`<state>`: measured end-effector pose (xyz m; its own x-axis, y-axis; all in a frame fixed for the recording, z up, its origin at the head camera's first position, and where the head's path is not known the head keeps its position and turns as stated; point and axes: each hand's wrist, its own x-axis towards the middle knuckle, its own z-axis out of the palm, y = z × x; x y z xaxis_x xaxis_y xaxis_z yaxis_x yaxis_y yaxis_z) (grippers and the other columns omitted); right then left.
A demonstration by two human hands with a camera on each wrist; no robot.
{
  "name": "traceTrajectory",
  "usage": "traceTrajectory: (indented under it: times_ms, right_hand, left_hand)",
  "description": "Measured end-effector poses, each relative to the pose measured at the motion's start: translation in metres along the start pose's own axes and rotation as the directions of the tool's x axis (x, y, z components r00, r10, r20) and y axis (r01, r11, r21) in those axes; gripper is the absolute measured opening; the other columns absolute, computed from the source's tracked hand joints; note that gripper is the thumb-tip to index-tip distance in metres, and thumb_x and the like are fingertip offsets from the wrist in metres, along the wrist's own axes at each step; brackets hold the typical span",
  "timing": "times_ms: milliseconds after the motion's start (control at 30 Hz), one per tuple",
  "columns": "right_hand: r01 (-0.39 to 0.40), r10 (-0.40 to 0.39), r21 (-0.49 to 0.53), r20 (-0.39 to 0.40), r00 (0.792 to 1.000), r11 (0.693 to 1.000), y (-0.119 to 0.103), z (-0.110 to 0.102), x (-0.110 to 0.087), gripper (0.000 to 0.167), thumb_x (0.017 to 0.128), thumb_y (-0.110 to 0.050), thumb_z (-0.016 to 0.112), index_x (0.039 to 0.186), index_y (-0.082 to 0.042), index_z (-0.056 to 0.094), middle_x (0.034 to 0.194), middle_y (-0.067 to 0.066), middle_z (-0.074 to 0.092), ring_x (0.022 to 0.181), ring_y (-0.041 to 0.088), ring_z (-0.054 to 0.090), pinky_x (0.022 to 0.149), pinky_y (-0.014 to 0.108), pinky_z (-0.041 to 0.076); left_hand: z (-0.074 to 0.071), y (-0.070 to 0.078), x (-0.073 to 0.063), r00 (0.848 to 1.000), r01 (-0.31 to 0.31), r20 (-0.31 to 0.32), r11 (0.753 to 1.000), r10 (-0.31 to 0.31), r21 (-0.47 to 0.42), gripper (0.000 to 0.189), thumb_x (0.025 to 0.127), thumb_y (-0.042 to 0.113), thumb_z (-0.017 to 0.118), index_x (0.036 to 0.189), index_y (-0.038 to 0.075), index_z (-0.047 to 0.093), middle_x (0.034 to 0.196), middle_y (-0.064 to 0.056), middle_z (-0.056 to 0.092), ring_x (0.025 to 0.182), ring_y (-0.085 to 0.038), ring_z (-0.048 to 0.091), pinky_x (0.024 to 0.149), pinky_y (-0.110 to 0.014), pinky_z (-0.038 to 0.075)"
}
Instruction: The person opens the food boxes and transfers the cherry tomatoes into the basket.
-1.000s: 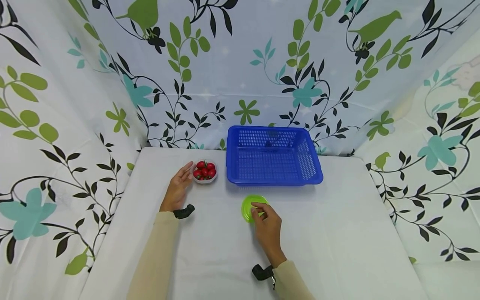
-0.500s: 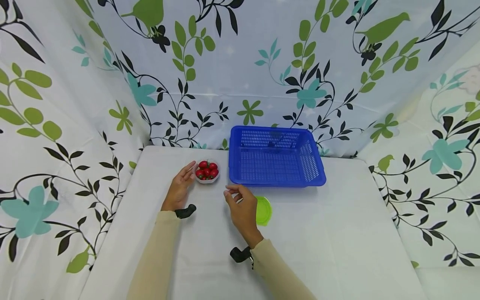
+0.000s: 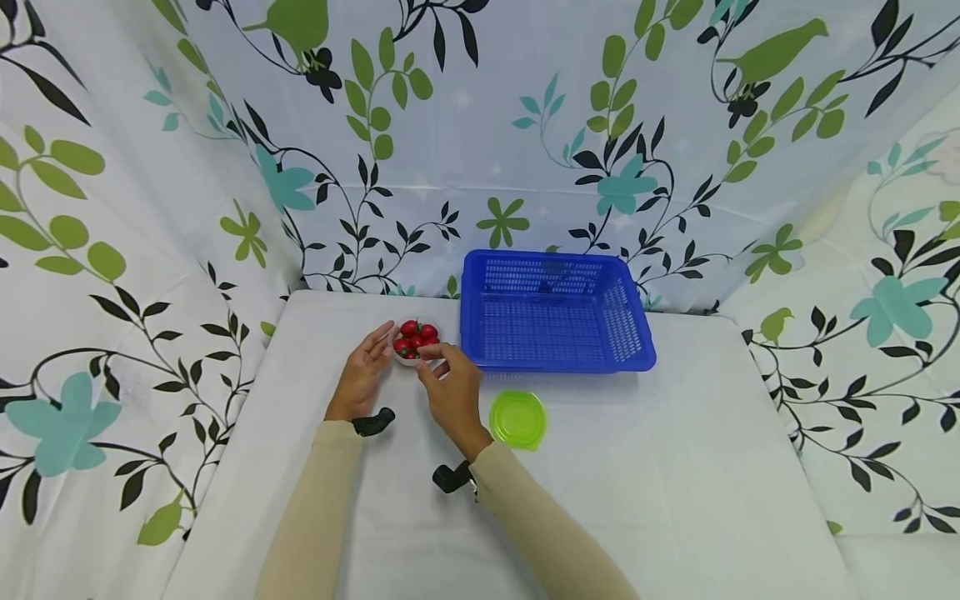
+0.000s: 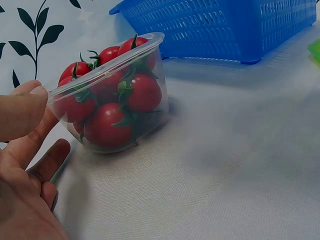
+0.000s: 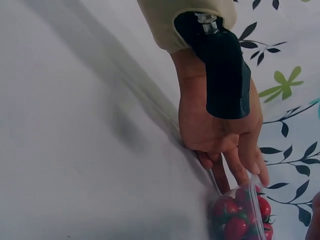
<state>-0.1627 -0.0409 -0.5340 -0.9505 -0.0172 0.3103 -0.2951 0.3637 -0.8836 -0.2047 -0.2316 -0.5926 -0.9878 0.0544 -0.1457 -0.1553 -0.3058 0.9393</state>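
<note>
A clear plastic tub of red cherry tomatoes with green stems stands on the white table, left of the basket. Beside its left side is my left hand; in the left wrist view the thumb tip rests at the rim, with the other fingers loosely bent below. My right hand reaches in from the right, its fingertips overlapping the tub's near right edge. In the right wrist view its fingers extend down to the tub, loosely bent, holding no tomato that shows.
A blue perforated plastic basket stands at the back of the table, right of the tub. In front of it lies a round bright green lid with a small tab. A patterned curtain hangs behind the table and along both sides.
My right hand has moved from over the green lid leftward and away from me to the tub, uncovering the lid. My left hand has stayed beside the tub.
</note>
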Motion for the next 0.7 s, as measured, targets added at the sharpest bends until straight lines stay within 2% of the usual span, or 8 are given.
traceTrajectory:
  times_ms: [200,400,567,700]
  right_hand:
    - [-0.013,0.013,-0.018,0.013,1.0,1.0,0.006,0.017,0.013,0.02,0.095,-0.01,0.081,0.115,-0.01,0.077,0.108,0.003,0.078,0.078,0.019,0.065,0.068,0.02,0.054]
    - [-0.039,0.041,-0.064,0.021,0.999,0.997,0.011,0.03,0.022,0.02,0.095,-0.012,0.081,0.115,-0.014,0.076,0.109,0.002,0.077,0.079,0.012,0.062,0.071,0.019,0.054]
    - [-0.027,0.03,-0.14,0.021,0.999,0.99,0.019,0.04,0.028,0.02,0.094,-0.013,0.082,0.113,-0.015,0.076,0.108,0.0,0.076,0.078,0.008,0.06,0.07,0.017,0.053]
    - [-0.009,0.017,-0.22,0.034,0.999,0.975,0.023,0.046,0.034,0.02,0.094,-0.015,0.082,0.114,-0.016,0.076,0.109,0.0,0.077,0.079,0.011,0.063,0.072,0.021,0.054]
  left_hand:
    - [-0.002,-0.002,0.001,1.0,-0.003,-0.007,1.0,0.003,0.004,0.058,0.111,0.004,0.051,0.166,0.015,0.038,0.174,-0.009,0.035,0.164,-0.019,0.027,0.137,-0.043,0.009]
    - [-0.002,-0.001,0.002,1.0,0.012,-0.019,1.0,-0.012,0.02,0.056,0.111,0.006,0.053,0.164,0.019,0.042,0.173,-0.006,0.038,0.163,-0.017,0.029,0.137,-0.043,0.011]
    - [-0.003,-0.001,0.001,0.999,0.027,-0.021,0.999,-0.027,0.027,0.057,0.11,0.007,0.055,0.164,0.02,0.042,0.173,-0.006,0.038,0.164,-0.019,0.029,0.137,-0.044,0.01]
    - [-0.003,-0.001,0.002,0.999,0.041,-0.03,0.998,-0.04,0.039,0.056,0.111,0.009,0.055,0.164,0.022,0.043,0.173,-0.005,0.037,0.164,-0.02,0.028,0.137,-0.046,0.01]
